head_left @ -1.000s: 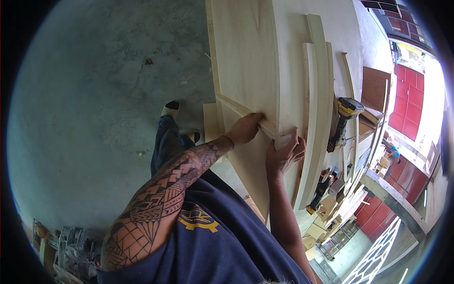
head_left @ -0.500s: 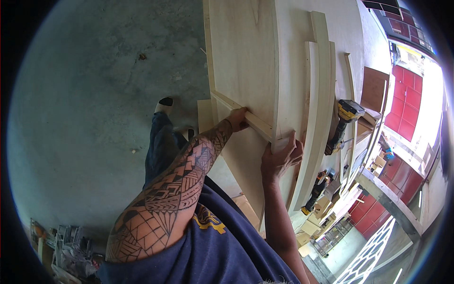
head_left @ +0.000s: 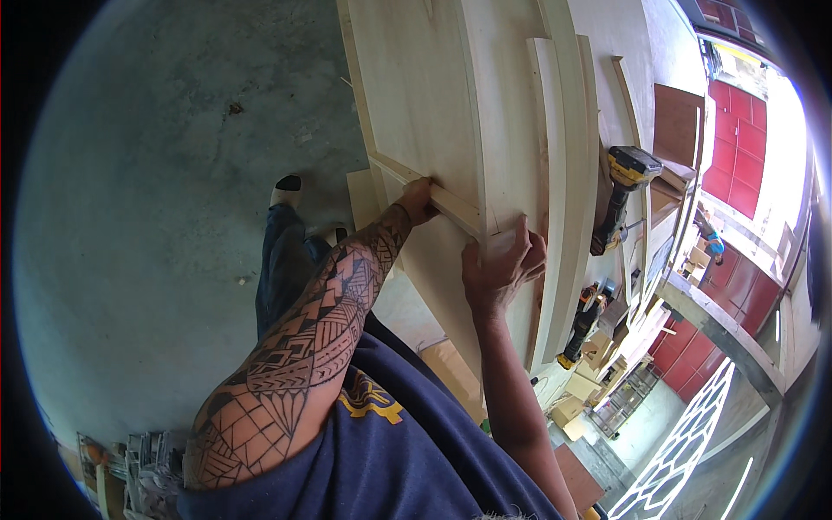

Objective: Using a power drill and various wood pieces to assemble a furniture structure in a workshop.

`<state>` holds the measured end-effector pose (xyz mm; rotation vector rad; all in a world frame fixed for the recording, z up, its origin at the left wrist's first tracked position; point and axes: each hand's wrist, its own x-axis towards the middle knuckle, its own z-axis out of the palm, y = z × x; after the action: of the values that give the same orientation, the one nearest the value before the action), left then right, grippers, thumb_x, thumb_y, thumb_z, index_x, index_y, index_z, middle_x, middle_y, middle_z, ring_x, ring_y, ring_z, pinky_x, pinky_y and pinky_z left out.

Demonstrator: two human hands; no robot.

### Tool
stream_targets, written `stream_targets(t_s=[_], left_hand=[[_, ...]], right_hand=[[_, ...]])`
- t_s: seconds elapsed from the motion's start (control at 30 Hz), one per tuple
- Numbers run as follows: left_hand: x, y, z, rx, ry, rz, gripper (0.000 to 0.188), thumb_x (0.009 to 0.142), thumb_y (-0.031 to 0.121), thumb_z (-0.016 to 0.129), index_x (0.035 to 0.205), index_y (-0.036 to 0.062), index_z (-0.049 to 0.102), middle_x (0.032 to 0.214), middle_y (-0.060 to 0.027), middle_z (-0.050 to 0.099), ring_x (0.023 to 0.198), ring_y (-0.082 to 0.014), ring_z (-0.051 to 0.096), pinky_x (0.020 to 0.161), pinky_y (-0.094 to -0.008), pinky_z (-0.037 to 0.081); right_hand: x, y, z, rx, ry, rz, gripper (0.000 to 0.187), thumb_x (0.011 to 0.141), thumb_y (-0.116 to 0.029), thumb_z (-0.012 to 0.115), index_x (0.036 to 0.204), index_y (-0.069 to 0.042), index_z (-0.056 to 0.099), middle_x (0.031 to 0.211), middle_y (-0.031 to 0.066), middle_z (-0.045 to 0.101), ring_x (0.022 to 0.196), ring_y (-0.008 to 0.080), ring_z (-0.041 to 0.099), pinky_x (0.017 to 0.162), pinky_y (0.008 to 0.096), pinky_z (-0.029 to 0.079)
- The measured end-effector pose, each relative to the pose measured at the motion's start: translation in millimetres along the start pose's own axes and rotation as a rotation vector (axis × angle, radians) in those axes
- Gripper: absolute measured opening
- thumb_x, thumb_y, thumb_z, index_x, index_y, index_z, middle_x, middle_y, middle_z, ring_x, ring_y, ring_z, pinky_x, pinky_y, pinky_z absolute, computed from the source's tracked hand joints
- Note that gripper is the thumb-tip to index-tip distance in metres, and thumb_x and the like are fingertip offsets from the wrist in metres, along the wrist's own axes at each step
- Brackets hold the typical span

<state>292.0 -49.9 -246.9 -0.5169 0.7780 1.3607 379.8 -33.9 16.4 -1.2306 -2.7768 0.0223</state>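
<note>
Okay, left hand [head_left: 418,201] grips wood strip [head_left: 455,209], axis 10-to-4, end at 11 o'clock from half-curled right hand [head_left: 505,264], hold unclear.

The single view looks steeply down from the left of the person's head, close enough that the hands [head_left: 503,270] sit near mid-frame, its wide fisheye taking in the navy shirt [head_left: 407,455] low down, floor [head_left: 165,217] across the left and distant red panels [head_left: 737,160] at upper right.
</note>
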Motion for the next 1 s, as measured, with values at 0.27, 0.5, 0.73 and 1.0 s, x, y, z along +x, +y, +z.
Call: stream_targets(t_s=[0.27, 0.5, 0.73, 1.0], left_hand=[[4, -12, 1, -0.201, -0.013, -0.081, 0.036, 0.113, 0.035, 0.044, 0.126, 0.0059, 0.061, 0.115, -0.0105, 0.069, 0.105, -0.0241, 0.074, 0.092, -0.0393, 0.065], [38, -19, -44, -0.008, -0.015, 0.17, 0.035, 0.111, 0.034, 0.045, 0.128, 0.0074, 0.06, 0.117, -0.0106, 0.069, 0.108, -0.0244, 0.073, 0.093, -0.0406, 0.066], [8, -23, 4, -0.179, -0.011, -0.136, 0.035, 0.11, 0.037, 0.048, 0.128, 0.0114, 0.062, 0.119, -0.0101, 0.069, 0.108, -0.0244, 0.074, 0.092, -0.0417, 0.066], [-11, -49, 2, -0.181, 0.026, -0.123, 0.036, 0.109, 0.038, 0.049, 0.128, 0.0101, 0.061, 0.117, -0.0095, 0.069, 0.108, -0.022, 0.072, 0.092, -0.0426, 0.065]], right_hand=[[-5, 11, 3, 0.014, 0.006, 0.01, 0.091, 0.078, -0.025, 0.083, 0.159, -0.009, 0.044, 0.14, 0.024, 0.04, 0.134, 0.0439, 0.037, 0.115, 0.0601, 0.029], [5, -5, 9, 0.04, 0.015, -0.053, 0.094, 0.076, -0.024, 0.085, 0.159, -0.009, 0.043, 0.14, 0.0241, 0.041, 0.135, 0.0442, 0.037, 0.116, 0.0605, 0.027], [-7, 15, 6, -0.074, -0.007, 0.061, 0.1, 0.073, -0.011, 0.084, 0.162, -0.011, 0.038, 0.142, 0.0234, 0.04, 0.135, 0.0444, 0.036, 0.116, 0.0604, 0.027], [-7, 11, 6, -0.038, 0.003, 0.043, 0.1, 0.071, -0.001, 0.081, 0.161, -0.011, 0.039, 0.142, 0.0239, 0.039, 0.134, 0.0452, 0.036, 0.115, 0.0598, 0.029]])
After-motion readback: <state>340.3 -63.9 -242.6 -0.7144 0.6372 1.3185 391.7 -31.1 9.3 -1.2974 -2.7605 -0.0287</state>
